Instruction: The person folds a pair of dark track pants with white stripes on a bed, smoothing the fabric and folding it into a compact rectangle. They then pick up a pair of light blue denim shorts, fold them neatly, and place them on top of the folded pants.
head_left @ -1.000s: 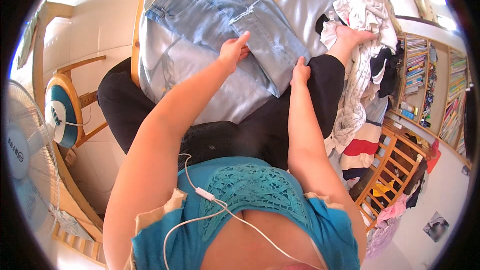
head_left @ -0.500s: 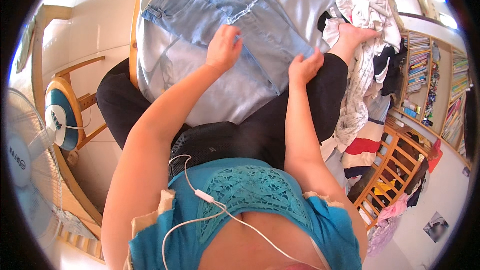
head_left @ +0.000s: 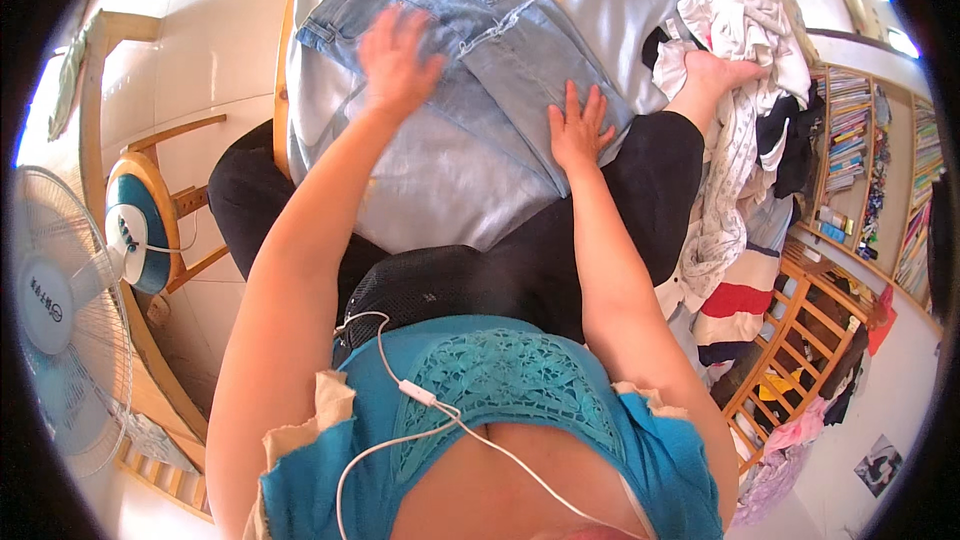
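Note:
A pair of light blue jeans (head_left: 520,80) lies spread on the shiny pale bed sheet (head_left: 430,210), its waistband toward the upper left and a frayed white edge running across it. My left hand (head_left: 398,65) is over the jeans near the waistband, fingers spread and slightly blurred; I cannot tell whether it touches the cloth. Flat on the lower right part of the denim rests my right hand (head_left: 580,128), its fingers apart. Neither hand grips anything. My black-trousered legs are bent around the near side of the jeans.
A heap of white and dark clothes (head_left: 735,120) lies to the right, by my bare foot. Beyond it stand a bookshelf (head_left: 870,170) and a slatted wooden rack (head_left: 800,340). On the left are a fan (head_left: 60,300) and the bed's wooden edge (head_left: 282,70).
My left hand has moved up and left toward the waistband, its fingers spreading. My right hand has left the jeans' right edge, shifted left and flattened out on the denim.

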Demonstrator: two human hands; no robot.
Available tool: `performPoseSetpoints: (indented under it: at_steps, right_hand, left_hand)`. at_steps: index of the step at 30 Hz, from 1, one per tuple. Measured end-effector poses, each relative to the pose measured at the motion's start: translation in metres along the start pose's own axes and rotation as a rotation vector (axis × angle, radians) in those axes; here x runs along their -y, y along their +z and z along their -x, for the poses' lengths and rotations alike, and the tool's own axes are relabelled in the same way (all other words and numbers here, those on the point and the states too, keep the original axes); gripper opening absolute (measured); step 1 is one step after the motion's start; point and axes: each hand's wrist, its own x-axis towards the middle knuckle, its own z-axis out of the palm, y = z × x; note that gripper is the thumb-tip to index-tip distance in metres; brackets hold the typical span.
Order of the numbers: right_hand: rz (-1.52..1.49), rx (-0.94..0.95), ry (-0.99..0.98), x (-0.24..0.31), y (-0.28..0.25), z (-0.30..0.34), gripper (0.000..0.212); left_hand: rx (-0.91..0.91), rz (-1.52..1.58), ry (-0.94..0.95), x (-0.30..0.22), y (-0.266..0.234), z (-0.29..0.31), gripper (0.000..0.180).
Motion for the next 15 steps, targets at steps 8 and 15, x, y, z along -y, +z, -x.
performPoseSetpoints:
  at_steps: [8, 15]
  right_hand:
    - [-0.399, -0.156, 0.519, -0.045, -0.014, 0.011, 0.058]
    - [-1.307, 0.249, 1.049, -0.054, -0.014, 0.014, 0.047]
  left_hand:
    - [-0.328, 0.840, -1.210, 0.138, -0.010, -0.017, 0.083]
    - [-0.279, 0.870, -1.185, 0.127, -0.002, -0.036, 0.047]
